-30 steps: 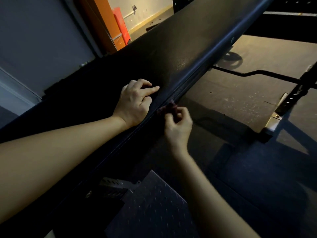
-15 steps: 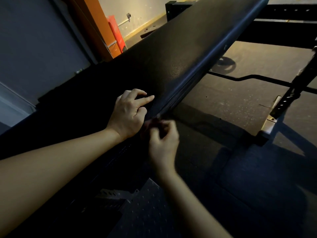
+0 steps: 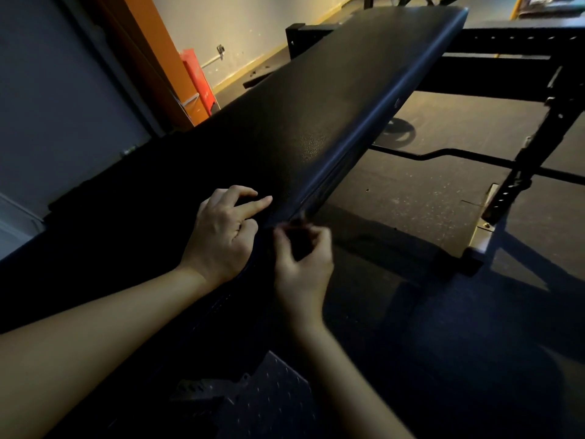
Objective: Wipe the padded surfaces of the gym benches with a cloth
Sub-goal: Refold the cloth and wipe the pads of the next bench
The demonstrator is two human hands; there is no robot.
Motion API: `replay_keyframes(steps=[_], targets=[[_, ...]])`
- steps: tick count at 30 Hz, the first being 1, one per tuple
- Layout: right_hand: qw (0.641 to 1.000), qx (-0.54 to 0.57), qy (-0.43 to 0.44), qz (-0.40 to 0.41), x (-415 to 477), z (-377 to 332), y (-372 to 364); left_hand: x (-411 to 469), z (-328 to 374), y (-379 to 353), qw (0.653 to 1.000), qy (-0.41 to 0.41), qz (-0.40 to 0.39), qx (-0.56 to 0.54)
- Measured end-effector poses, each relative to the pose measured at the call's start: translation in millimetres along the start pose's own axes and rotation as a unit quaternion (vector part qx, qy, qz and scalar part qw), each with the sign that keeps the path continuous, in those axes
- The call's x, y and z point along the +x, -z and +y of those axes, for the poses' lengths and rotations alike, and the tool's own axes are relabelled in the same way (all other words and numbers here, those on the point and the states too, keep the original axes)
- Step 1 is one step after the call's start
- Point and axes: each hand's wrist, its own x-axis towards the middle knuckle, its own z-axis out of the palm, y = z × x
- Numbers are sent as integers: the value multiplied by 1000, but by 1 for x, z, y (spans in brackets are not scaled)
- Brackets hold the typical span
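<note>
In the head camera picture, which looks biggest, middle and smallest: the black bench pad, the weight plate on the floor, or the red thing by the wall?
1. Bench pad
2. Weight plate
3. Red thing; these last two look close, and distance could mislead.

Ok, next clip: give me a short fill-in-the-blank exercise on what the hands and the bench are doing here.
1. The left hand rests on the ____ of the black bench pad.
2. The right hand pinches something small and dark at the pad's ____ edge.
3. On the floor beyond the bench lies a ____ with a weight plate.
4. The panel by the wall is ____ in colour.

Missing words: top; side; barbell; orange
</note>
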Motion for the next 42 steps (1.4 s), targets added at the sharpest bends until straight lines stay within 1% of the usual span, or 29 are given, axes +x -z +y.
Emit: replay_keyframes(steps=[2,5,7,9,11,13,16,17,18,20,22,24,25,26,28,31,33,35,37,42], targets=[[999,-18,30,-20,-16,8,0,-1,0,-1,1000,-3,2,-1],[996,-54,74,-2,24,6,2,-1,0,-1,1000,-4,7,-3],[994,-62,76,50,78,-4,1,0,0,0,1000,-3,6,-5],[991,-54,41,112,132,-12,3,-1,1,0,1000,-3,4,-7],[988,-43,20,144,150,-15,5,-1,1,0,1000,-3,4,-7],[990,-29,45,131,120,-10,4,-1,1,1,1000,-3,1,-6],[994,-32,104,6,23,12,3,-1,0,0,1000,-9,3,1],[992,-31,118,-25,4,15,3,-1,0,0,1000,-10,6,3],[991,-34,129,-31,3,17,4,-1,1,-1,1000,-10,8,3],[988,-60,141,12,49,15,3,-1,1,0,1000,-9,10,2],[986,-82,123,77,122,3,4,-1,2,0,1000,-5,4,1],[987,-83,54,128,193,-8,15,-1,1,-1,1000,-7,2,3],[987,-76,25,142,212,-10,19,-1,0,-1,1000,-8,2,6],[988,-59,12,146,215,-11,22,-1,0,-1,1000,-8,1,8],[991,-49,19,123,179,-15,21,-2,0,-1,1000,-8,3,11],[997,-62,42,21,73,2,14,-1,2,-1,1000,-7,1,14],[996,-68,51,-23,32,6,14,-1,1,0,1000,-6,1,18],[996,-73,46,-19,45,3,15,-1,0,-1,1000,-6,-2,20],[997,-64,41,-3,82,-5,16,-3,0,-1,1000,-7,-5,23],[996,-54,-3,78,195,-14,19,-4,2,0,1000,-11,-1,23]])
